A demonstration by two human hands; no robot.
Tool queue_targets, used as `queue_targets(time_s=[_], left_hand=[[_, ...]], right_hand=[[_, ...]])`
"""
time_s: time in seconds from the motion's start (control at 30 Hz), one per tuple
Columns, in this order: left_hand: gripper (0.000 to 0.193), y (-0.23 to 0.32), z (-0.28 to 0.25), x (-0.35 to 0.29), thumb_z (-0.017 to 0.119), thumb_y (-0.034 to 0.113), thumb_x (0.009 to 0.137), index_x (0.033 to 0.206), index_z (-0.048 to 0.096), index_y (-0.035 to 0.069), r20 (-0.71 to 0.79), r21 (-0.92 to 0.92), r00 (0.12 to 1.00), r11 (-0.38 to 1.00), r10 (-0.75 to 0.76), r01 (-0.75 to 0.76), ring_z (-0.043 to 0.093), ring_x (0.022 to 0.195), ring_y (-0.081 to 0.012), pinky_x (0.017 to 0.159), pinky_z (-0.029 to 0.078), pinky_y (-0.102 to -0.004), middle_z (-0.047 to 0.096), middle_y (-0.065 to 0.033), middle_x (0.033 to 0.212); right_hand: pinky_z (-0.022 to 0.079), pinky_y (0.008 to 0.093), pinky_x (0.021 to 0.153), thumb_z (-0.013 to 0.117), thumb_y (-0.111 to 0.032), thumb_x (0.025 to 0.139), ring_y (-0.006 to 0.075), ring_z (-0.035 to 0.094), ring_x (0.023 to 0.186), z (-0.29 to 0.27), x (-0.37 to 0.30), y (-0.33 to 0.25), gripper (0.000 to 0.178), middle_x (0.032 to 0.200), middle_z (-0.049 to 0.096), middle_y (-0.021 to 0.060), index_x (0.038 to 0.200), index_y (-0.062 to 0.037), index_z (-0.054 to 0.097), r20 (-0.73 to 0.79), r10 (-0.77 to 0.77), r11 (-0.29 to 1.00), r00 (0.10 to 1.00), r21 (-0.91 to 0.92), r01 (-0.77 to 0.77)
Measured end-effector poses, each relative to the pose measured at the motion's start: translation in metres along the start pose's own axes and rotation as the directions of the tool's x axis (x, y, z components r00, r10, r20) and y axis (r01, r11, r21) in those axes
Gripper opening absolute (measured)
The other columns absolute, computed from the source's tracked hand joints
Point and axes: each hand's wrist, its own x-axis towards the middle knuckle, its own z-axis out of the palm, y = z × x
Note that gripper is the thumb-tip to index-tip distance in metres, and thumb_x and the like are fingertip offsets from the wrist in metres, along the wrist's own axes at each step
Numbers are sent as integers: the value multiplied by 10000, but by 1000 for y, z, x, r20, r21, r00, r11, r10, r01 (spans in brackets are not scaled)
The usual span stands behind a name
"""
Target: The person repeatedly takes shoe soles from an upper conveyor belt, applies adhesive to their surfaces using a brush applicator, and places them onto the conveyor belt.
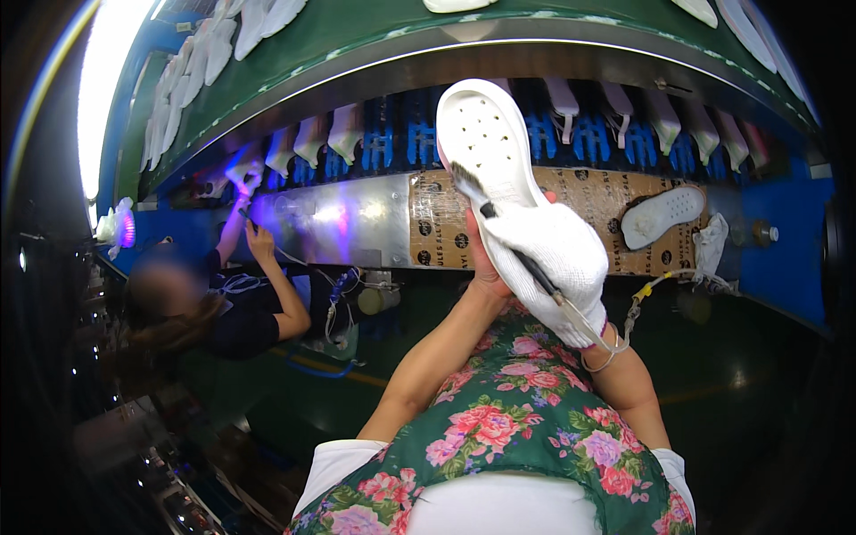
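My left hand [484, 259], bare, is closed around the lower end of a white shoe sole [486, 125] from below, fingertips showing at its right edge. The sole is up in front of me, above the bench [379, 218], toe end pointing away, small holes across its upper half. My right hand [548, 254], in a white knit glove, grips a dark-handled brush [489, 210] — exact finger placement hidden by the glove — with the bristles touching the sole. Clear tube [624, 334] at the brush's rear end.

Writing: cardboard [557, 176] on the bench has black printed capitals and round black marks, partly covered; no lettering I can make out on the sole. Second sole [664, 217] lies on the cardboard at right, crumpled white cloth [711, 242] just beside. Blue holders [376, 147] behind — white pieces among them. Co-worker [241, 299] at left.
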Motion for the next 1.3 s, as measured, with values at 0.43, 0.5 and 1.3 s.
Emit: queue_targets(time_s=[0.43, 0.5, 1.3], left_hand=[[1104, 22, 10, 10, 415, 915, 790, 1561, 308, 132, 120, 18, 989, 995, 91, -94, 543, 1271, -455, 1020, 504, -611, 514, -184, 1429], [1014, 23, 19, 11, 470, 882, 805, 1524, 372, 174, -91, 84, 991, 993, 93, -85, 573, 1219, -458, 999, 491, -657, 561, -172, 1378], [1075, 60, 20, 17, 530, 877, 770, 1523, 385, 123, 0, 116, 998, 991, -61, 60, 585, 1114, -481, 853, 536, -628, 481, -276, 1413]], right_hand=[[568, 349, 774, 768, 16, 778, 274, 731, 853, 2, -15, 6, 227, 961, 752, 131, 999, -34, 763, 72, 123, 963, 990, 232, -136], [559, 340, 752, 758, 21, 792, 252, 712, 811, -3, -15, 17, 207, 934, 745, 130, 994, -24, 759, -46, 128, 979, 991, 166, -119], [556, 355, 727, 811, -88, 759, 260, 707, 801, -6, -34, 27, 223, 901, 746, 67, 976, -117, 773, 267, -118, 993, 957, 29, 115]])
